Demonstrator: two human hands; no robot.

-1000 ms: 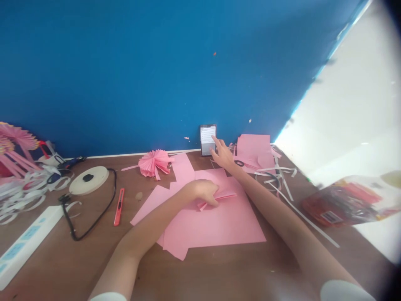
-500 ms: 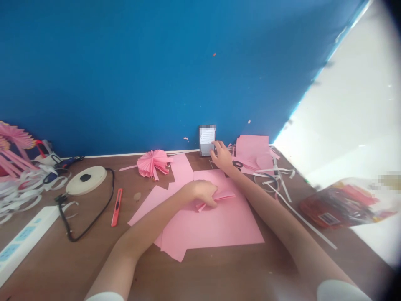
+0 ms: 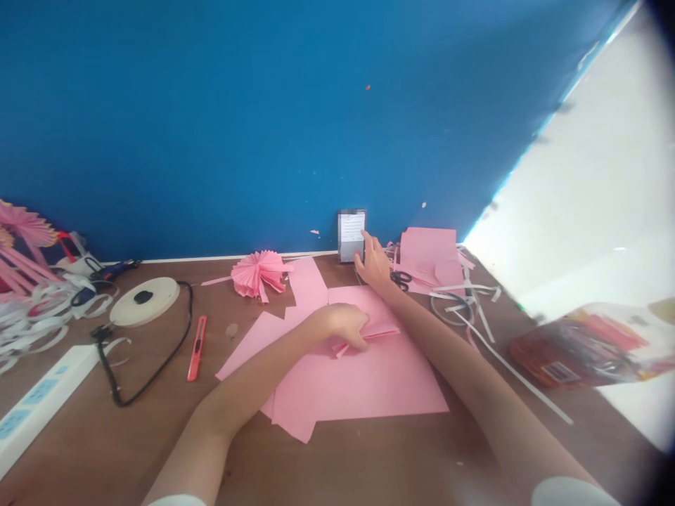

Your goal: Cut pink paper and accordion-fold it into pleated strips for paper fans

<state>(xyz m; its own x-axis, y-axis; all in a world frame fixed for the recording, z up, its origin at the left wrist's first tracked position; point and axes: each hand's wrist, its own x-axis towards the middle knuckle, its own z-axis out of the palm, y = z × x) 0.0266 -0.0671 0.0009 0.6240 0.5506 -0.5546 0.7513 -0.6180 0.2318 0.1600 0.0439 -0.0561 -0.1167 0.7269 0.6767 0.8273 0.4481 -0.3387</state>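
My left hand [image 3: 342, 327] rests on a large pink paper sheet [image 3: 369, 383] and pinches a narrow folded strip of pink paper [image 3: 380, 332], with part of the strip hidden under my fingers. My right hand [image 3: 374, 263] reaches to the back of the table, with its fingertips at the right edge of a phone [image 3: 351, 235] standing upright against the blue wall. That hand holds nothing. Black-handled scissors [image 3: 401, 279] lie just right of it.
A pleated pink paper fan [image 3: 258, 274] lies left of the sheets, near a red utility knife [image 3: 196, 348], a tape roll [image 3: 145, 301] and a black cable [image 3: 142, 379]. White paper strips [image 3: 31, 330], a power strip [image 3: 45, 383], pink sheets [image 3: 427, 253] and a plastic bag [image 3: 585, 355] surround them.
My right fingertips have shifted from the phone's screen toward its right edge. My left hand stays on the folded strip, and the view has moved only slightly.
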